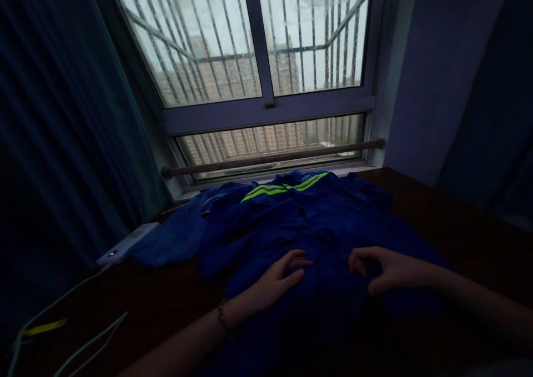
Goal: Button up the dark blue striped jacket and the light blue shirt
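A blue garment (328, 216) with a collar and bright yellow-green stripes across its upper part lies spread out on the dark table. My left hand (278, 277) rests on or just over its middle, fingers loosely stretched and thumb apart, holding nothing that I can see. A bracelet circles that wrist. To the right, my right hand (385, 269) hovers at or just above the cloth. Its fingers are curled and the thumb stands away from them, with a gap between. The lower part of the garment fades into shadow.
A lighter blue cloth (175, 230) lies left of the garment. Beyond it stand a white power strip (127, 244) with a white cable (62, 296) and a yellow strip-shaped object (45, 327). A rail (275, 159) crosses the barred window behind. Curtains (70, 99) hang at the left.
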